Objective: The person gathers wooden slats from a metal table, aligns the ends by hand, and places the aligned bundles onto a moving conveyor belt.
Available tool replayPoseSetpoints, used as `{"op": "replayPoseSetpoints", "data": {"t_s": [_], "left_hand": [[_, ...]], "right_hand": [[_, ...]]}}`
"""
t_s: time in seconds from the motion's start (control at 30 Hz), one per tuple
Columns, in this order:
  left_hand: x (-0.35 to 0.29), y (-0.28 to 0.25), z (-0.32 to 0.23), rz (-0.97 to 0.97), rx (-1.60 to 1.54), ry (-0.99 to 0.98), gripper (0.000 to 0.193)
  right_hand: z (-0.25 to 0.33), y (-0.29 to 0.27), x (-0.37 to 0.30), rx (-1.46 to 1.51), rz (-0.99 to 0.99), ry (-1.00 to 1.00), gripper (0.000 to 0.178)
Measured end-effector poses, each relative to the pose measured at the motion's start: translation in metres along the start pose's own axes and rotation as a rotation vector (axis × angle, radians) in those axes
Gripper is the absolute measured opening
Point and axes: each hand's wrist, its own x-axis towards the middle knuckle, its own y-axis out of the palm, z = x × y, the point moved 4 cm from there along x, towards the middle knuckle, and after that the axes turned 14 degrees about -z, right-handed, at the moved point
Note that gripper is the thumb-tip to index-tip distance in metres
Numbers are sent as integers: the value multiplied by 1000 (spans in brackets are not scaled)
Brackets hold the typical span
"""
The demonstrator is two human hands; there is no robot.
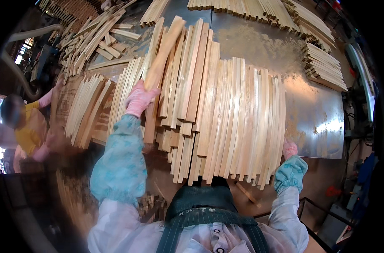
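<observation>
My left hand (pixel 141 98), in a pink glove, is closed around the lower end of a wooden strip (pixel 164 55). This strip slants up and away over other strips and looks slightly blurred. Below and right of it, a broad row of pale wooden strips (pixel 238 122) lies side by side on the metal table. On the row's left part, several strips (pixel 196 71) lie unevenly on top of others. At the row's right edge, my right hand (pixel 290 149), also gloved in pink, is curled against the outermost strip. Its fingertips are hidden.
A co-worker (pixel 29 122) in yellow stands at the left, near a smaller group of strips (pixel 88 109). Loose strips (pixel 90 42) lie jumbled at the far left. Stacked strips (pixel 242 8) line the table's far side, with another stack (pixel 323 65) at the right. Sawdust covers the metal tabletop (pixel 259 46).
</observation>
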Motion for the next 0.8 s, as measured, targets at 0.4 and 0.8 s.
{"op": "replayPoseSetpoints", "data": {"t_s": [0.4, 0.8], "left_hand": [[15, -25, 5, 121, -492, -51, 79], [16, 12, 68, 279, -460, -124, 101]], "right_hand": [[328, -45, -103, 871, -136, -549, 51], [469, -8, -143, 227, -4, -405, 78]]}}
